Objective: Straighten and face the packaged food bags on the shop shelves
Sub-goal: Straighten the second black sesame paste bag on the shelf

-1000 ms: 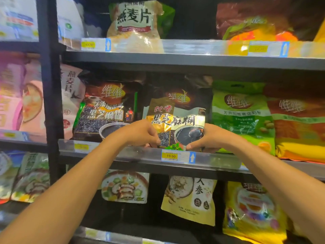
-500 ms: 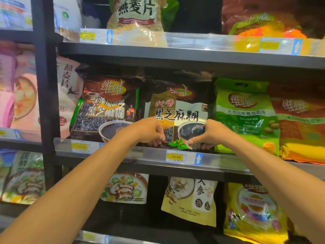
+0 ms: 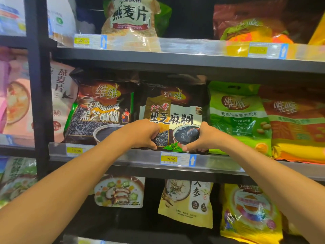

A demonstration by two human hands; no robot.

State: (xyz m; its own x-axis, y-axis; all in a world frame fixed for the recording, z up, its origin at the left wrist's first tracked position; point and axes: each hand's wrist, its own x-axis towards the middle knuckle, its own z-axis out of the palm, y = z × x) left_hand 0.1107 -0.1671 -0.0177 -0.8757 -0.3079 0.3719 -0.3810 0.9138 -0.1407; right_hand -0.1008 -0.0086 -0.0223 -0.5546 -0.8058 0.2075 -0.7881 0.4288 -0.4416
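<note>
A dark brown black-sesame paste bag stands upright on the middle shelf, its printed front facing me. My left hand grips its lower left corner with curled fingers. My right hand grips its lower right corner the same way. To its left stands a similar black-sesame bag, leaning slightly. A green soybean milk powder bag and an orange bag stand to its right.
A clear price rail runs along the shelf front under my hands. An oat-flake bag stands on the shelf above. Soup mix, ginseng and yellow bags hang below. A black upright post divides the left bay.
Both hands have kept hold of the bag's bottom corners. The bag has gone from tilted and lifted to standing straighter and lower on the shelf.
</note>
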